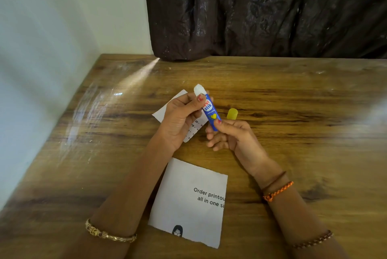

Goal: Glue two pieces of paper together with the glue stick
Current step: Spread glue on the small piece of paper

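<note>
A blue glue stick point(210, 113) is held tilted above the table, its white glue tip exposed at the upper left. My left hand point(180, 118) grips its upper body between thumb and fingers. My right hand point(230, 135) pinches its lower end. The yellow cap point(232, 113) lies on the table just right of the stick. One white paper piece point(167, 105) with printed text lies under my left hand, mostly hidden. A second, larger paper piece point(188, 202) with printed words lies nearer to me, between my forearms.
The wooden table point(303, 112) meets a white wall on the left. A dark curtain point(261, 11) hangs down to the table's far edge. Bracelets sit on both wrists.
</note>
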